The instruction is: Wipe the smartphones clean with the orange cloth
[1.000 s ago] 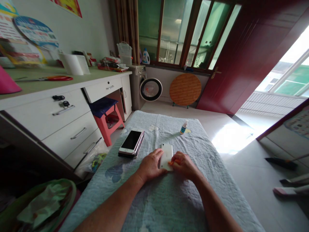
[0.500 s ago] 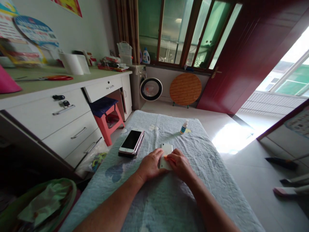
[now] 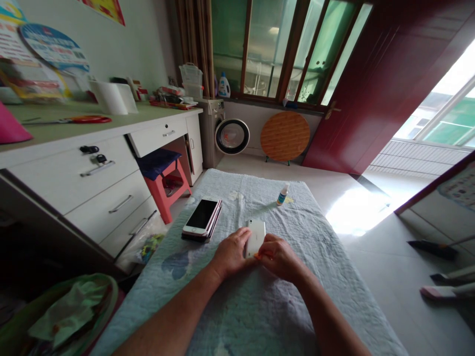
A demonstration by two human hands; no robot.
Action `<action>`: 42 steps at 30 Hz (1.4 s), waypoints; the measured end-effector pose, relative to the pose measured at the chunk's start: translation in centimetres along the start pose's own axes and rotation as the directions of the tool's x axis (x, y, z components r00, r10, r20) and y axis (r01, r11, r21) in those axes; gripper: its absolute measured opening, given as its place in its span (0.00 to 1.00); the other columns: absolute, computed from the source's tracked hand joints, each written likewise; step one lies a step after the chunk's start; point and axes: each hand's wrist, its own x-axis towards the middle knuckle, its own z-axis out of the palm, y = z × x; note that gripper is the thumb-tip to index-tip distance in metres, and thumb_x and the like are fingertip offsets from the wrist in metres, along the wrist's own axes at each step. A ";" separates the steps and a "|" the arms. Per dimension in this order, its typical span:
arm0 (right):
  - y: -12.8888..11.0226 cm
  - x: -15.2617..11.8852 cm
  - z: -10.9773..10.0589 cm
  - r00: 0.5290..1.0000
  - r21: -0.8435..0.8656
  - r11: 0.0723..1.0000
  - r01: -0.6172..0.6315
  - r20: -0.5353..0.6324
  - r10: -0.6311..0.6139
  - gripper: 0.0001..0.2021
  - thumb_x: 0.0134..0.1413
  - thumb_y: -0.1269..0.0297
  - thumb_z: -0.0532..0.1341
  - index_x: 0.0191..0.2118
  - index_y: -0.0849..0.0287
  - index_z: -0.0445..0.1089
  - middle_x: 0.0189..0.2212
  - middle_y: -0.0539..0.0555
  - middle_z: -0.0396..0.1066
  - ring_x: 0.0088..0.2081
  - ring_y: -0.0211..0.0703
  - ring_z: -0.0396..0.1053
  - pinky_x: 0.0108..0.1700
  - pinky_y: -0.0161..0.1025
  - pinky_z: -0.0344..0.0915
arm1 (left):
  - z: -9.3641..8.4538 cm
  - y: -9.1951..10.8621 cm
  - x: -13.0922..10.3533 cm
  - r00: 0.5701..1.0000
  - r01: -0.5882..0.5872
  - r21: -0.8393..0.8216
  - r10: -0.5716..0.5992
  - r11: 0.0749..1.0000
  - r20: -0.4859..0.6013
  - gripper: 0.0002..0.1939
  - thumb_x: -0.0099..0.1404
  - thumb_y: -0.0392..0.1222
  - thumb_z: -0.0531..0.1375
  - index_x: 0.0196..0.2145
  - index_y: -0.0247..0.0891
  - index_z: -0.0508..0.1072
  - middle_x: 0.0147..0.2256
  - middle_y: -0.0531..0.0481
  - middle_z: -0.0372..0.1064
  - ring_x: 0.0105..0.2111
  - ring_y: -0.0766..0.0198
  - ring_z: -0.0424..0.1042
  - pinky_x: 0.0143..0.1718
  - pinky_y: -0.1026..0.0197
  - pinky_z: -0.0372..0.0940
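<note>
A white phone lies back side up on the cloth, its camera at the top left corner. My left hand grips it, fingers along the left edge and thumb by the bottom edge. My right hand is closed, pinching a small orange piece against the lower part of the phone; most of that piece is hidden by the fingers, so its kind does not show. To the left lies a stack of phones, a white one with a dark screen on top. Beyond the hands stands a small spray bottle.
The pale blue quilted cloth covers the surface under my hands. On the left are white drawers, a red stool and a bin with crumpled paper. A washing machine door hangs open at the back.
My right hand has moved the orange piece from the middle of the phone's back down towards its bottom edge. My left hand and the phone have stayed put.
</note>
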 end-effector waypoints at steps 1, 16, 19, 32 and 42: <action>0.1 0.0 -0.2 1.000 0.000 1.000 -0.024 0.003 0.024 0.07 0.47 0.74 0.61 0.25 0.59 0.76 0.28 0.52 0.68 0.31 0.36 0.65 0.33 0.32 0.58 | 0.0 0.0 0.0 1.000 0.001 -0.005 -0.001 1.000 0.003 0.38 0.53 0.62 0.64 0.55 0.36 0.66 0.58 0.38 0.62 0.57 0.46 0.64 0.58 0.52 0.60; 0.3 0.5 1.0 0.994 -0.113 0.993 -0.025 -0.107 0.013 0.13 0.61 0.65 0.56 0.28 0.59 0.74 0.30 0.52 0.64 0.35 0.38 0.63 0.38 0.34 0.58 | 0.0 -0.1 0.0 1.000 0.013 -0.003 -0.013 1.000 0.019 0.39 0.51 0.56 0.67 0.57 0.38 0.65 0.59 0.39 0.61 0.58 0.47 0.62 0.59 0.52 0.58; 0.7 0.6 1.0 0.988 -0.133 0.989 -0.064 -0.151 0.043 0.13 0.62 0.66 0.55 0.30 0.58 0.75 0.31 0.52 0.65 0.36 0.39 0.63 0.40 0.34 0.58 | 0.0 0.0 0.0 0.999 0.027 0.000 -0.027 1.000 0.024 0.39 0.50 0.54 0.68 0.57 0.38 0.64 0.60 0.39 0.60 0.59 0.46 0.62 0.59 0.51 0.58; -0.9 0.9 1.6 0.994 -0.140 0.990 0.014 -0.109 -0.030 0.11 0.62 0.64 0.57 0.34 0.54 0.77 0.33 0.53 0.67 0.36 0.39 0.63 0.39 0.35 0.57 | -0.2 -0.1 0.1 1.000 -0.010 -0.054 0.011 0.998 0.019 0.34 0.54 0.55 0.65 0.55 0.37 0.66 0.59 0.39 0.61 0.56 0.49 0.65 0.57 0.53 0.60; -1.2 1.4 2.7 0.992 -0.196 0.978 0.067 -0.090 -0.086 0.09 0.55 0.75 0.60 0.34 0.55 0.77 0.34 0.52 0.66 0.36 0.39 0.60 0.39 0.36 0.55 | -0.1 -0.1 0.1 1.000 -0.019 -0.116 0.021 0.993 0.015 0.32 0.52 0.46 0.68 0.53 0.38 0.68 0.58 0.40 0.63 0.58 0.49 0.63 0.59 0.54 0.58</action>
